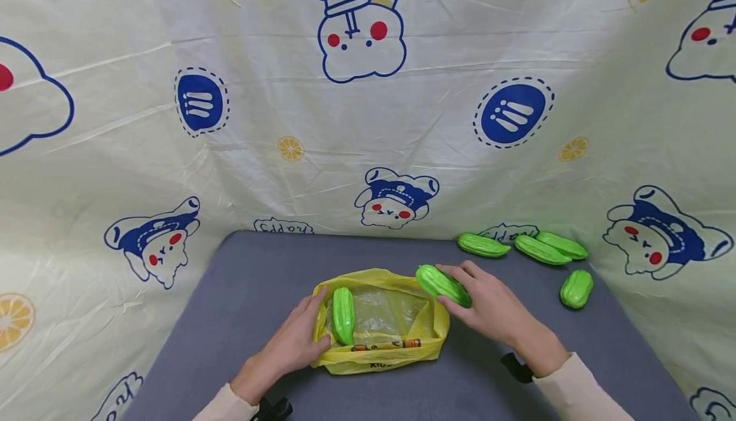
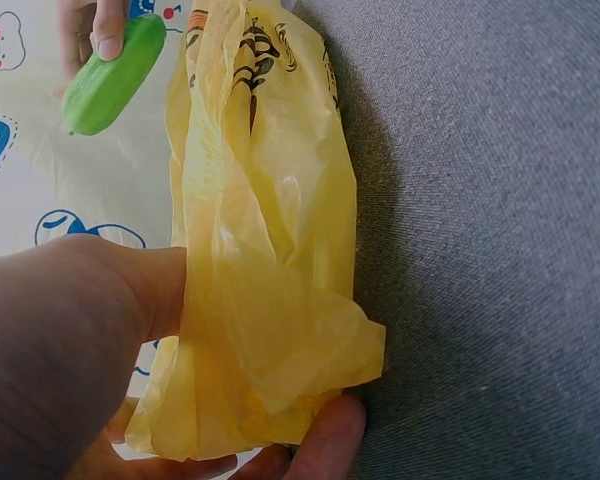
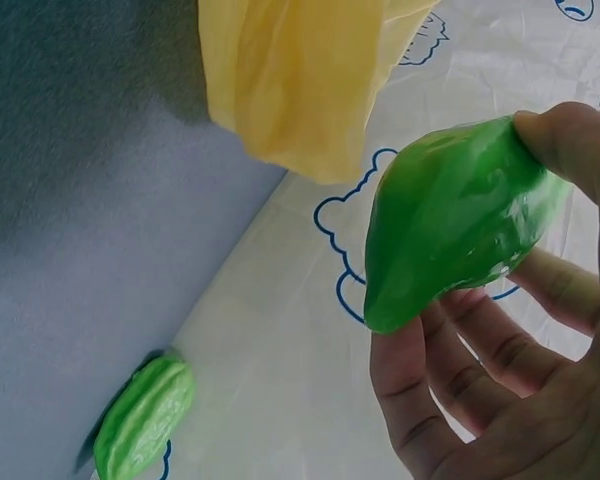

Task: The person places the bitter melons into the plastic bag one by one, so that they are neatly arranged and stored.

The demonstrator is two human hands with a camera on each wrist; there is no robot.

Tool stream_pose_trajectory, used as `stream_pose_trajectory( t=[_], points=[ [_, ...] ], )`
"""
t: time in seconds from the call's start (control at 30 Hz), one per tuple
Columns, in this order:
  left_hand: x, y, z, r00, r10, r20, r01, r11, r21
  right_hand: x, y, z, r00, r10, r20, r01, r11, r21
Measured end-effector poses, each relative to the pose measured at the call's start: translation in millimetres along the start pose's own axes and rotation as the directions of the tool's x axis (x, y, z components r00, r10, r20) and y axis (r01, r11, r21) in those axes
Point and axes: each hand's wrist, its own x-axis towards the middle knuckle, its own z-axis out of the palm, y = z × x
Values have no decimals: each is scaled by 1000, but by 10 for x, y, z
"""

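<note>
A yellow plastic bag [image 1: 339, 362] lies on the table with its mouth spread upward. My left hand [image 1: 296, 338] grips the bag's left side, thumb and fingers on opposite faces of the plastic in the left wrist view. Inside the bag, along its left end, rests a green toy cucumber [image 1: 343, 315]. My right hand [image 1: 489, 299] holds another shiny green cucumber [image 3: 460, 215] between thumb and fingertips, above the bag's right rim. In the right wrist view this cucumber is apart from the yellow plastic.
At the table's back right lie a ridged green cucumber [image 1: 483, 245], two more touching each other [image 1: 542, 250], and a shorter-looking one [image 1: 576, 289] near the right edge. The dark grey table [image 1: 259, 267] meets a printed white curtain [image 1: 368, 114] behind and at the sides.
</note>
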Motion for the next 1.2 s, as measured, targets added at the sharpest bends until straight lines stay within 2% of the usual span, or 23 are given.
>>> stream_pose_trajectory(
  t=[0.5,0.8,1.2],
  points=[
    [-13,-14,-27,1000,-10,6,10,1000,-5,129,-189,92,998,45,39,-47,998,45],
    [-9,-31,-37,1000,9,-12,-9,1000,0,196,-283,122,997,59,54,-63,995,73],
    [-3,-14,-27,1000,23,-3,-23,1000,-14,271,-386,197,994,71,88,-81,990,117]
  ],
)
